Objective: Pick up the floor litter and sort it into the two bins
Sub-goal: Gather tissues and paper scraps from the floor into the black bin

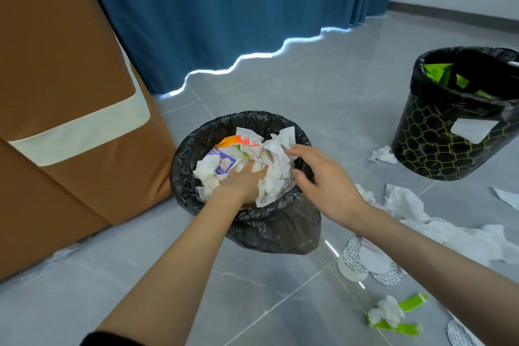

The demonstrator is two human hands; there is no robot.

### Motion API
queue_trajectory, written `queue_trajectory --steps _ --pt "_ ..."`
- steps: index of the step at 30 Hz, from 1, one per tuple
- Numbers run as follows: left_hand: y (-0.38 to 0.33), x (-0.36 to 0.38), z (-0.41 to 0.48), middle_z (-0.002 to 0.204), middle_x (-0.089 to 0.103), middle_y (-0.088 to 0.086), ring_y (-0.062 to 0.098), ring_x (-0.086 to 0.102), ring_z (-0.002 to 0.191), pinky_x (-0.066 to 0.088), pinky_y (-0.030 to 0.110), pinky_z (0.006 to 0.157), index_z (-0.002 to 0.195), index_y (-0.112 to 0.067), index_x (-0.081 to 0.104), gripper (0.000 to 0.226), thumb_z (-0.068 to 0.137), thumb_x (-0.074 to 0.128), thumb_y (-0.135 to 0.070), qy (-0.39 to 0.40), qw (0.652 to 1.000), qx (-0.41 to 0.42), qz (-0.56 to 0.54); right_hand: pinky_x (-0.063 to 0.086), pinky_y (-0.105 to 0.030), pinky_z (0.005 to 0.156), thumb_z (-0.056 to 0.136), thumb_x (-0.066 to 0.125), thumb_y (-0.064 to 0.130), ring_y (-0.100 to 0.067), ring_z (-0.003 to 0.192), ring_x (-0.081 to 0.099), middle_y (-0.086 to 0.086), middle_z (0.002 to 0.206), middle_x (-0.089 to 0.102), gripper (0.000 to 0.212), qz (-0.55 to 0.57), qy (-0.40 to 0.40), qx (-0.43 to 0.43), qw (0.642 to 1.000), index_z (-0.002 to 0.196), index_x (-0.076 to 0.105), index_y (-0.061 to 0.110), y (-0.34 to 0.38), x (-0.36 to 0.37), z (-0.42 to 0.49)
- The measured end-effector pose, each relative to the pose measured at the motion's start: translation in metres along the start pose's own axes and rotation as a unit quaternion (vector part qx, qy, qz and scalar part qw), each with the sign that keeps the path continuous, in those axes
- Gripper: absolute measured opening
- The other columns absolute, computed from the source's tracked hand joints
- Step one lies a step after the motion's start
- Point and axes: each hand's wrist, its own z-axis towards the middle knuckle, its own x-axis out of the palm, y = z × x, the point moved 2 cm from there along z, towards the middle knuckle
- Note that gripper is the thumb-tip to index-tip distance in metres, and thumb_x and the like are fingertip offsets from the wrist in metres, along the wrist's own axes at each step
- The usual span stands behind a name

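Left grip point(241, 182) pressing paper point(269, 174) inside bin point(182, 171).

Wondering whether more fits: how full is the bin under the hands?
Nearly full: crumpled paper reaches the near bin rim; left hand presses it.

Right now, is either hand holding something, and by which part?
Left hand presses into the paper in the near bin; any grip is hidden. Right hand is open, holding nothing.

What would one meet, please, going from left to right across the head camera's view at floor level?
Brown furniture → near bin with left hand inside → right hand → crumpled paper → patterned bin.
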Motion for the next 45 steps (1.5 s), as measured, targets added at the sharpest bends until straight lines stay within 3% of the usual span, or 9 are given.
queue_trajectory --steps 10,14,19,24,30,34,38,42,45 --pt "-0.019 -0.016 -0.049 0.157 0.009 -0.004 0.038 0.001 0.143 0.021 0.060 0.110 0.147 -0.034 0.022 0.053 0.098 0.041 -0.034 -0.217 0.967 -0.005 -0.130 0.025 -0.014 0.104 0.091 0.055 0.017 -0.003 0.128 0.038 0.012 0.136 0.044 0.039 0.032 -0.057 0.013 0.998 0.129 0.051 0.026 -0.012 -0.022 -0.030" --pt "-0.034 -0.033 -0.068 0.153 0.021 0.009 0.034 0.012 0.141 0.024 0.050 0.112 0.146 -0.023 0.027 0.055 0.094 0.043 -0.015 -0.326 0.933 -0.014 -0.149 0.039 -0.029 0.104 0.092 0.055 0.015 -0.005 0.119 0.045 0.014 0.125 0.047 0.035 0.084 -0.108 0.070 0.988 0.125 0.054 0.026 -0.024 -0.032 -0.045" --pt "-0.075 -0.048 -0.088 0.146 0.034 0.005 0.019 0.029 0.135 0.031 0.031 0.106 0.142 -0.017 0.035 0.049 0.094 0.043 -0.010 -0.402 0.886 0.071 -0.221 0.045 -0.027 0.091 0.093 0.053 0.016 -0.005 0.109 0.046 0.010 0.129 0.048 0.034 0.112 -0.145 0.150 0.972 0.125 0.054 0.028 -0.047 -0.046 -0.061" --pt "-0.137 -0.026 -0.092 0.142 0.038 0.000 0.018 0.039 0.128 0.038 0.033 0.100 0.141 -0.019 0.036 0.048 0.094 0.042 -0.011 -0.370 0.889 0.156 -0.221 0.042 -0.026 0.087 0.092 0.052 0.012 -0.014 0.112 0.051 0.006 0.133 0.050 0.036 0.110 -0.162 0.220 0.956 0.126 0.054 0.022 -0.085 -0.054 -0.094" --pt "-0.183 0.035 -0.076 0.141 0.039 0.000 0.019 0.042 0.127 0.038 0.033 0.098 0.139 -0.018 0.038 0.048 0.093 0.043 -0.007 -0.285 0.916 0.221 -0.179 0.041 -0.022 0.083 0.088 0.054 0.007 -0.015 0.096 0.056 0.001 0.124 0.058 0.034 0.111 -0.145 0.323 0.929 0.121 0.058 0.015 -0.127 -0.047 -0.145" --pt "-0.194 0.099 -0.061 0.142 0.040 -0.001 0.019 0.041 0.128 0.037 0.033 0.104 0.139 -0.019 0.041 0.050 0.091 0.043 -0.004 -0.166 0.943 0.213 -0.195 0.042 -0.012 0.066 0.086 0.054 0.004 -0.013 0.085 0.060 -0.003 0.107 0.067 0.029 0.124 -0.084 0.367 0.918 0.112 0.060 0.016 -0.148 -0.031 -0.185" --pt "-0.187 0.150 -0.055 0.136 0.046 0.006 0.024 0.043 0.127 0.032 0.030 0.108 0.136 -0.015 0.046 0.046 0.091 0.050 -0.011 -0.084 0.948 0.205 -0.231 0.036 -0.009 0.065 0.083 0.057 0.004 -0.015 0.086 0.056 -0.003 0.106 0.062 0.032 0.066 0.010 0.375 0.925 0.114 0.061 0.012 -0.160 -0.012 -0.213" --pt "-0.187 0.179 -0.055 0.134 0.047 0.007 0.025 0.041 0.127 0.025 0.026 0.107 0.135 -0.016 0.047 0.044 0.093 0.052 -0.024 -0.051 0.947 0.214 -0.234 0.033 -0.017 0.087 0.072 0.061 0.009 -0.024 0.104 0.054 -0.011 0.113 0.057 0.045 -0.003 0.074 0.326 0.942 0.117 0.063 0.012 -0.167 -0.001 -0.224" --pt "-0.189 0.189 -0.057 0.132 0.045 0.003 0.026 0.040 0.124 0.025 0.026 0.105 0.137 -0.023 0.045 0.047 0.092 0.053 -0.036 -0.056 0.947 0.223 -0.223 0.033 -0.007 0.075 0.072 0.064 0.002 -0.022 0.095 0.055 -0.008 0.104 0.054 0.045 -0.005 0.060 0.325 0.944 0.116 0.063 0.011 -0.169 0.002 -0.223"
